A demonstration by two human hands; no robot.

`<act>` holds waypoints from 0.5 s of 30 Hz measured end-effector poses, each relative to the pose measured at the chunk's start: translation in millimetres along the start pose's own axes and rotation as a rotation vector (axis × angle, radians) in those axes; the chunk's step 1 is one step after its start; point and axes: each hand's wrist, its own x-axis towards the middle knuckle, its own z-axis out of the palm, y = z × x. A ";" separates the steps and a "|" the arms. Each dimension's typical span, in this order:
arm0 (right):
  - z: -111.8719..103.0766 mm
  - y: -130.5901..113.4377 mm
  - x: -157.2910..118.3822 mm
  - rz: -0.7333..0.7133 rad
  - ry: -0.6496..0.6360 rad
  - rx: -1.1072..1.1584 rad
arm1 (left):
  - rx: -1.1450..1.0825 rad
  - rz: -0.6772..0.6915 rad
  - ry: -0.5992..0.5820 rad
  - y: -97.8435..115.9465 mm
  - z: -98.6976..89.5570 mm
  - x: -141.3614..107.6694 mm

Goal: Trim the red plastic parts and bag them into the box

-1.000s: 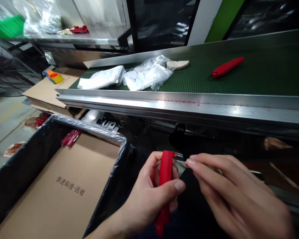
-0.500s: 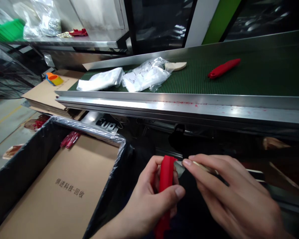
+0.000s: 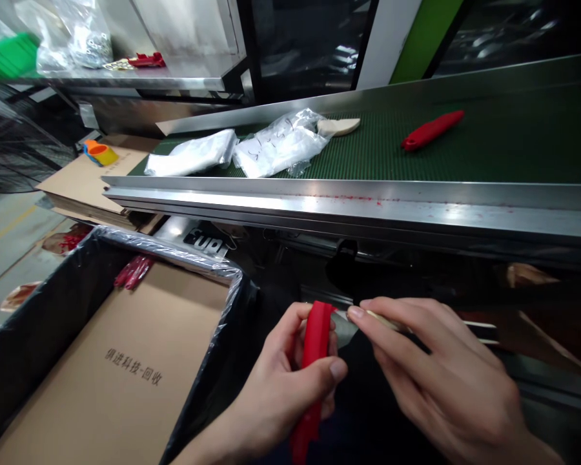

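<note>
Nearest, the left hand (image 3: pixel 290 381) is closed around a red plastic handle (image 3: pixel 314 361), held upright. The right hand (image 3: pixel 436 381) pinches a small blade (image 3: pixel 345 323) against the handle's top edge, apparently trimming flash. Any further cut calls for a steady grip. Left, a lined carton (image 3: pixel 126 368). Beyond, another red handle (image 3: pixel 430 130) lies on the green conveyor (image 3: pixel 513 148).

Beyond your hands runs a long green conveyor belt (image 3: pixel 489 145) edged by a shiny steel rail (image 3: pixel 319 200). Up and left of them stands a stainless steel shelf (image 3: pixel 140 81); far left, grey concrete floor (image 3: pixel 10 219). Overhead light glints off the steel.
</note>
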 end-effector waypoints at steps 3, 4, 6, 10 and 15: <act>1.6 1.0 -2.4 0.009 -0.013 0.032 | 0.022 -0.019 0.005 0.5 -2.0 0.1; 2.2 1.2 -3.0 0.014 -0.020 0.034 | 0.033 -0.026 0.004 1.0 -2.8 0.2; 3.6 1.1 -3.6 0.024 -0.020 0.026 | 0.029 -0.037 -0.006 1.7 -4.2 0.5; 6.2 0.4 -3.0 0.020 0.004 0.034 | -0.052 -0.040 -0.014 -0.3 -5.2 1.3; 6.6 0.4 -0.1 0.075 0.036 0.059 | -0.157 -0.022 -0.069 -5.1 -4.3 1.9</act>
